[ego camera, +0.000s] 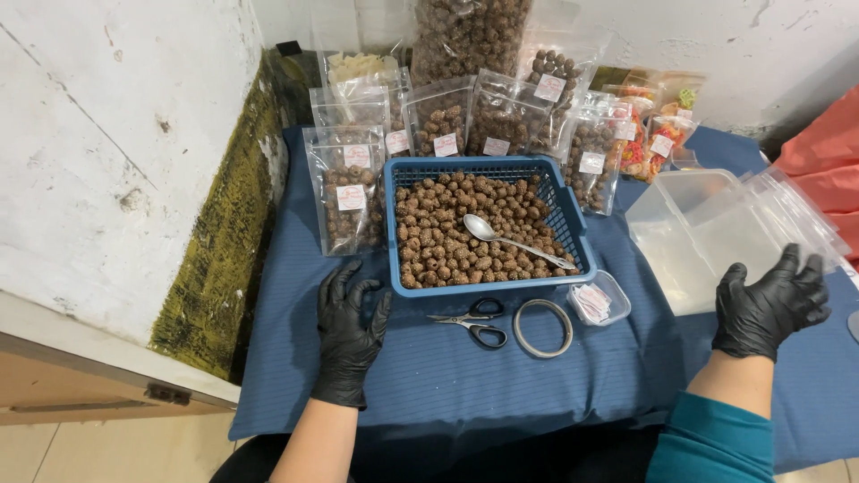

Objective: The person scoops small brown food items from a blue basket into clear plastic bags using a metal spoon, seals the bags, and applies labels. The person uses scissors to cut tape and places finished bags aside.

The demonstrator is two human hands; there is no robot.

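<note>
The tabletop [465, 394] is covered in blue cloth. A blue basket [573, 240] of brown balls sits centrally. Clear containers [707, 228] are touched by the right hand [769, 302], fingers spread. The left hand [349, 326] rests open beside scissors [472, 322].

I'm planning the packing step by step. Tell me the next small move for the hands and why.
Probably lift one clear pouch off the stack: the right hand already rests on it. The left hand lies empty on the blue cloth beside the basket, where the spoon sits in the brown balls, ready for scooping.
</note>
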